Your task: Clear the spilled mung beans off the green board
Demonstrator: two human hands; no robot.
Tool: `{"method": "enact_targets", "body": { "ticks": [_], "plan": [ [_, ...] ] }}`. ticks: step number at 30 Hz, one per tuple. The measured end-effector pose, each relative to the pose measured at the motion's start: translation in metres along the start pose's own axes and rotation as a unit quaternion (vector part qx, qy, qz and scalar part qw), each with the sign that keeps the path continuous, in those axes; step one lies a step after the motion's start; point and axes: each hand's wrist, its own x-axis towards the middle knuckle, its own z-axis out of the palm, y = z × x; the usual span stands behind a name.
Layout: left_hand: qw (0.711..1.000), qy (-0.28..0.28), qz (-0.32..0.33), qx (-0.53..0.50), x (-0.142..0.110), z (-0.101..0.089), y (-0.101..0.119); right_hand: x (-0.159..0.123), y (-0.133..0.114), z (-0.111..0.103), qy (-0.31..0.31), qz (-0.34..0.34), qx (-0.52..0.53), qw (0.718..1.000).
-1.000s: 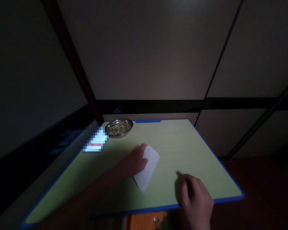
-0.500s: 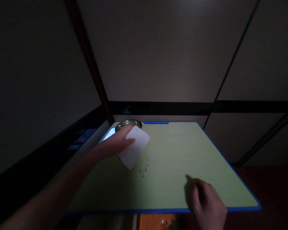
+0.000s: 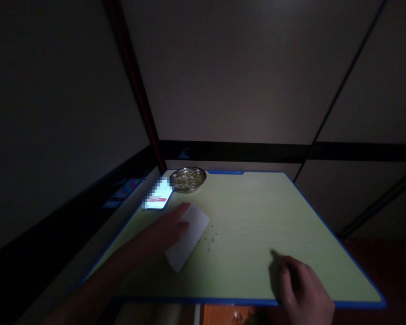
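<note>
My left hand [image 3: 176, 225] is closed on a white piece of paper [image 3: 189, 239], with the thumb on top. The paper is tilted, low over the light green tabletop [image 3: 257, 212] or touching it; I cannot tell which. Small dark crumbs [image 3: 212, 240] lie scattered just right of it. Near the front right edge, my right hand [image 3: 306, 289] rests with its fingers curled in a loose fist. Nothing shows in its grip.
Behind my left hand, a round metal dish [image 3: 188, 179] holds pale, greenish bits. A phone [image 3: 159, 194] with a lit, blurred screen lies beside it. Blue edging [image 3: 243, 300] rims the table. Panelled walls stand behind and at left. Below the front edge shows an orange surface [image 3: 219, 314].
My left hand has drawn the paper nearer to me, away from the dish, so the dish and phone now show fully. The view has shifted slightly. My right hand stays curled near the edge.
</note>
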Motion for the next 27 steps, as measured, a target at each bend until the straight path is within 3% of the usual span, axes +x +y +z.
{"method": "enact_targets", "body": {
  "ticks": [8, 17, 21, 27],
  "plan": [
    [0.997, -0.048, 0.013, 0.063, 0.007, 0.013, 0.031, -0.001, 0.001, -0.004, -0.006, -0.012, 0.008, 1.0],
    [0.998, -0.019, 0.011, 0.052, 0.027, 0.007, 0.012, 0.001, -0.004, -0.007, -0.001, -0.008, 0.004, 1.0],
    [1.0, -0.01, 0.018, 0.017, 0.021, 0.007, 0.021, 0.0, -0.003, -0.007, -0.007, -0.005, -0.003, 1.0],
    [0.999, -0.041, 0.021, 0.001, 0.015, 0.017, 0.035, 0.0, -0.004, -0.008, -0.009, 0.001, 0.007, 1.0]
  ]
}}
